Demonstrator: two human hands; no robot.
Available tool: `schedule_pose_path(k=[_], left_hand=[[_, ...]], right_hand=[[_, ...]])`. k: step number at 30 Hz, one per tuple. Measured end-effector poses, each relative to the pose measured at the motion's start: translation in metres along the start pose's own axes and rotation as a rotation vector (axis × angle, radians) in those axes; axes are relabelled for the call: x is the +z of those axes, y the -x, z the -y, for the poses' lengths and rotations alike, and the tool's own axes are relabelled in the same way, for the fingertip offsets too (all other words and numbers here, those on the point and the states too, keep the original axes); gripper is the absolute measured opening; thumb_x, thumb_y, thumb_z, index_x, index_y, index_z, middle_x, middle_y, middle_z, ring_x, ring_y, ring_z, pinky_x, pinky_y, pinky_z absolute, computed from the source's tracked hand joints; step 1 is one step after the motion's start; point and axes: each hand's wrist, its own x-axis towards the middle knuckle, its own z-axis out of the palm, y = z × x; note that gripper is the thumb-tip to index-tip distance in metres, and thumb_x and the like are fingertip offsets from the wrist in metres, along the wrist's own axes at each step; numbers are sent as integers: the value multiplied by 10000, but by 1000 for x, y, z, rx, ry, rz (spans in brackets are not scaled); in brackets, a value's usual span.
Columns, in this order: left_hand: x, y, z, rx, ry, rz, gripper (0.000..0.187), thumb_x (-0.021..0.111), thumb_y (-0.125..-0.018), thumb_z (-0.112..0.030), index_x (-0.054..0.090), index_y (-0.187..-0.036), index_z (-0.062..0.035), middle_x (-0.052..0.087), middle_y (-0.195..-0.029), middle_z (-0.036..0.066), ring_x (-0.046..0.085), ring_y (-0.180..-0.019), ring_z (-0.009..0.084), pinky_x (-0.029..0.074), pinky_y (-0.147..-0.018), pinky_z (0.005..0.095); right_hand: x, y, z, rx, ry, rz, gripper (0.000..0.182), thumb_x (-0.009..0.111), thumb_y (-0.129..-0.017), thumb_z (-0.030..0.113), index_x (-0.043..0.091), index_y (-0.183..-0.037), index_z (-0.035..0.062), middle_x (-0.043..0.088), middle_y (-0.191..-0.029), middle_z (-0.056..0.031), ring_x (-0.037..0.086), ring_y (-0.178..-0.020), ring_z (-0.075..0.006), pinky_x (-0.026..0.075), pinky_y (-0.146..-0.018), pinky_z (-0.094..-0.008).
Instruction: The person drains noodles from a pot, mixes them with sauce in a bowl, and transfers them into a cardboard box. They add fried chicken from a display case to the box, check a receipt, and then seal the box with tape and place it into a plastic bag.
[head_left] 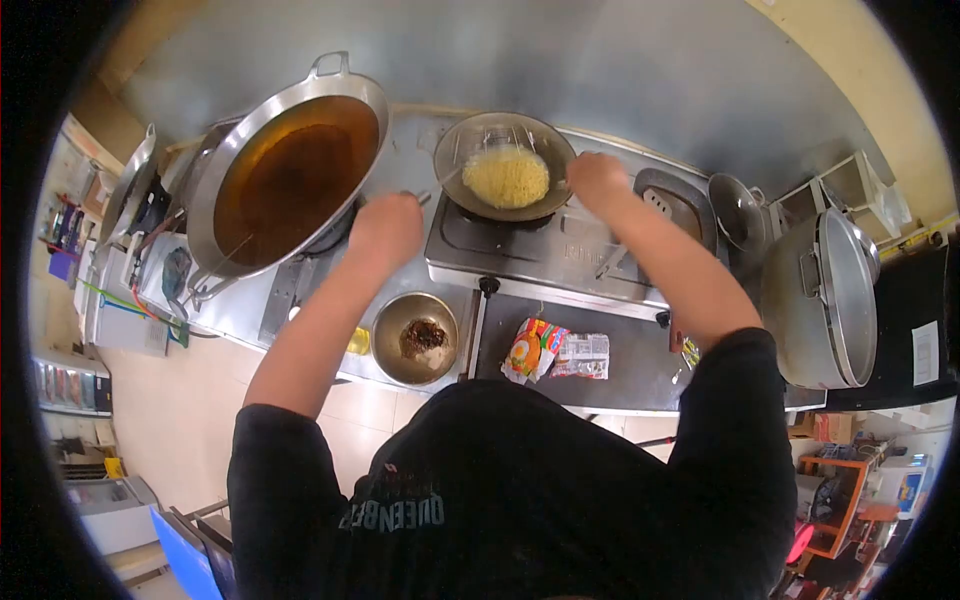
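Note:
A round metal wok (556, 158) with yellow noodles (508, 178) in it sits over a burner of the gas stove (550, 262). My right hand (600, 183) is closed round the wok's handle on the right. My left hand (388, 228) grips the metal handle of a cooking utensil (424, 198) that points toward the noodles; its far end is hard to make out. Below my left forearm, a steel bowl (452, 345) holds dark sauce and pale powder. Two noodle packets, one orange (532, 350) and one whitish (581, 357), lie in front of the stove.
A big wok of brown liquid (300, 180) stands at left, close to my left hand. On the right are a second burner with a slotted utensil (655, 202), a small wok (736, 208) and a large pot (800, 300). A metal wall (560, 60) rises behind.

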Motion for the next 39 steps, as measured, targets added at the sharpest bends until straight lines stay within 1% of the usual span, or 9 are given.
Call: schedule_pose_path(k=[7,10,13,16,22,25,28,31,39], left_hand=[[-12,-13,-20,-91,152,260,369,528,-980,-249,710,-977,73,694,-996,306,675,-1021,436,528,-900,509],[2,-17,-1,7,227,173,437,523,-993,-322,678,-858,63,687,-800,275,701,-747,418,545,-699,491],[-10,-18,7,-255,680,468,416,522,-1002,-339,632,-839,28,623,-661,155,626,-547,276,495,-537,408],[-8,-16,12,-359,782,490,400,517,-1008,-353,592,-833,-2,535,-611,69,518,-480,178,434,-465,347],[25,-19,18,99,210,136,417,516,-1015,-352,604,-843,17,558,-617,93,554,-497,203,455,-487,367],[1,-13,1,3,250,246,523,481,-1006,-335,675,-757,82,660,-819,322,679,-716,426,523,-742,505],[-7,-18,1,-246,546,527,507,479,-1023,-355,625,-731,34,639,-695,196,621,-546,290,494,-547,442],[-7,-13,2,-395,933,593,390,484,-1043,-386,533,-815,-72,470,-584,0,396,-417,109,314,-396,294],[0,-3,4,-473,1116,620,358,469,-1049,-395,503,-831,-114,413,-582,-44,335,-420,81,287,-404,271]], right_hand=[[59,-49,38,47,-385,-75,217,591,-905,165,755,-962,35,740,-999,-184,726,-929,-357,593,-787,-433],[76,-72,40,62,-589,-213,231,612,-890,197,750,-934,18,732,-952,-205,721,-897,-386,592,-769,-447],[66,-70,22,37,-572,-292,224,559,-907,143,750,-931,28,736,-967,-210,726,-922,-369,593,-777,-454],[26,-52,-19,100,-389,-322,219,602,-896,174,746,-918,10,736,-957,-199,726,-917,-368,591,-771,-453],[56,-55,1,61,-356,-128,215,635,-888,194,747,-919,12,734,-972,-199,721,-911,-377,582,-777,-461],[77,-65,19,77,-558,-209,192,632,-893,196,757,-930,55,732,-985,-197,712,-914,-384,568,-805,-470],[73,-75,25,59,-727,-310,173,623,-900,190,763,-942,98,728,-987,-191,702,-923,-390,552,-830,-472],[66,-86,12,-47,-567,-372,187,599,-906,170,762,-959,96,727,-1000,-188,702,-933,-383,553,-829,-475],[53,-71,-27,89,-270,-53,224,596,-885,170,758,-985,51,742,-1033,-187,727,-982,-326,578,-797,-444]])
